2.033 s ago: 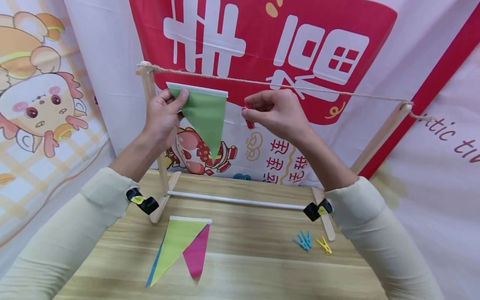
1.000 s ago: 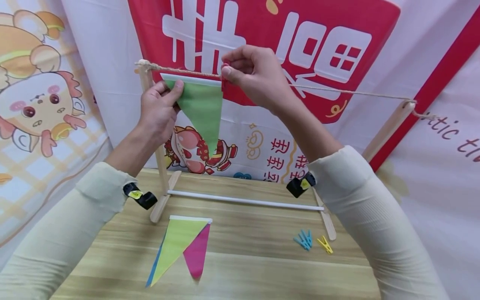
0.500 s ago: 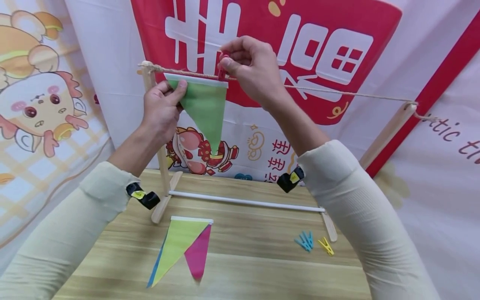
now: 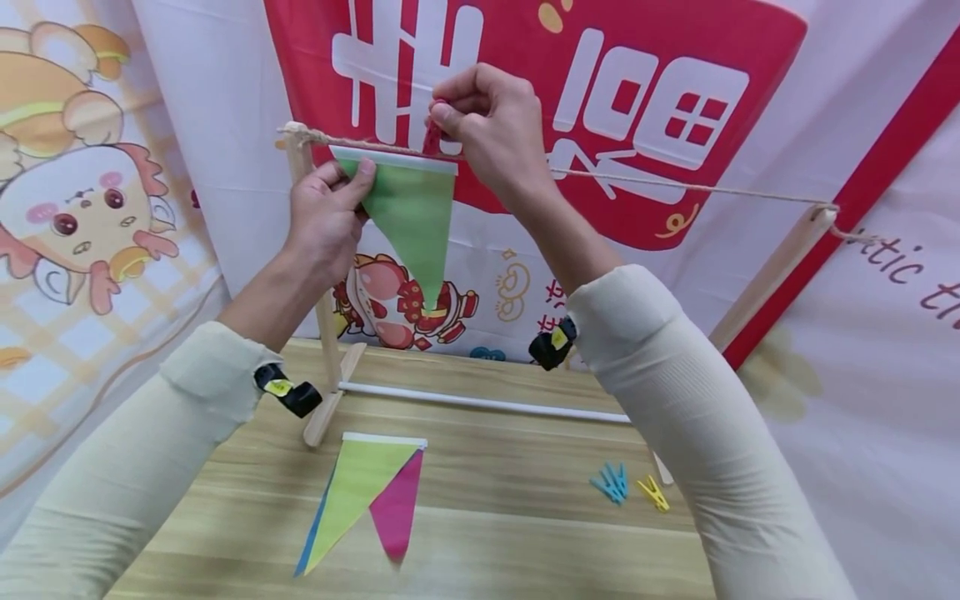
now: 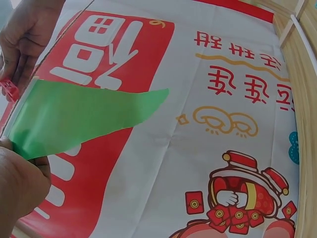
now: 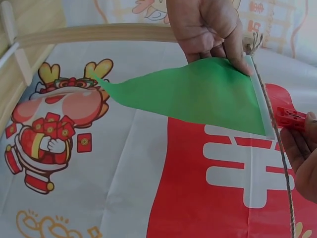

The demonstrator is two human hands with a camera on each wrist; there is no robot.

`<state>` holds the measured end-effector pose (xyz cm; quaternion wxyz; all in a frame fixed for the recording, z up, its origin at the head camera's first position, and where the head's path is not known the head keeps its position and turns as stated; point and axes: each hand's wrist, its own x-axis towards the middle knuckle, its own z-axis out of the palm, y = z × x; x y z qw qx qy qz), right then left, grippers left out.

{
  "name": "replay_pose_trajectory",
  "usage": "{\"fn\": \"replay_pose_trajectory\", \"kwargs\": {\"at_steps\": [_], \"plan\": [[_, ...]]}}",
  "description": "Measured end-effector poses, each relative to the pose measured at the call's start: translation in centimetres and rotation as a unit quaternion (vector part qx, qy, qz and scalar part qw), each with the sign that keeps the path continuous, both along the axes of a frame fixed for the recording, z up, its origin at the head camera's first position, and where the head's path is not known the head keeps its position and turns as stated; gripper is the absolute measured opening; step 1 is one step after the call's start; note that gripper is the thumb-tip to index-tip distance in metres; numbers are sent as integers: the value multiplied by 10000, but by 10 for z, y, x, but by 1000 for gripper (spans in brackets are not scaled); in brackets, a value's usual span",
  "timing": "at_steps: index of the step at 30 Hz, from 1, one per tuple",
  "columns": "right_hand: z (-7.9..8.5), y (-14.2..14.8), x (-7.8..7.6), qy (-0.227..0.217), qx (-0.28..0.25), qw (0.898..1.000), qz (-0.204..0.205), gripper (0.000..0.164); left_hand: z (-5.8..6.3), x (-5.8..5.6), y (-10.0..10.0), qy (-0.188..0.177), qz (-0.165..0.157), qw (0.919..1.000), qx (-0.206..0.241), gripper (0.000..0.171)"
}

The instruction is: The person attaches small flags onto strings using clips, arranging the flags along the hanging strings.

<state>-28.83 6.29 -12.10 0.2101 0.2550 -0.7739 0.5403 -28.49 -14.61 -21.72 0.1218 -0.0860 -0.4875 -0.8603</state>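
My left hand (image 4: 326, 212) pinches a green triangular pennant (image 4: 411, 208) by the left end of its white top strip, thumb in front. The pennant hangs point down, its strip just below a twine line (image 4: 675, 185). Above the strip, right of its middle, my right hand (image 4: 498, 125) pinches a red clothespin (image 4: 432, 137) between thumb and fingers. In the right wrist view the clothespin (image 6: 291, 118) meets the twine beside the white strip; whether it bites on the strip, I cannot tell. The left wrist view shows the pennant (image 5: 84, 116) stretched out from my left hand (image 5: 22, 188).
Wooden posts (image 4: 780, 275) hold the twine, with a white rod (image 4: 487, 403) low between them. On the wooden table (image 4: 525, 533) lie yellow-green, pink and blue pennants (image 4: 367, 483), blue clothespins (image 4: 611, 483) and a yellow clothespin (image 4: 653, 493). A printed cloth (image 4: 517, 267) hangs behind.
My right hand has carried the red clothespin up and left, from beside the pennant to the twine above its strip. My left hand has lifted the pennant slightly towards the twine.
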Motion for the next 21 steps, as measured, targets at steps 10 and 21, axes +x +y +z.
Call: {"fn": "replay_pose_trajectory", "kwargs": {"at_steps": [10,21], "plan": [[0,-1,-7,-317,88,9994,-100,20,0,1,1,3,-37,9999,-128,42],[4,-9,-6,-281,767,9965,-190,21,3,0,2,-164,-26,9998,99,36]]}}
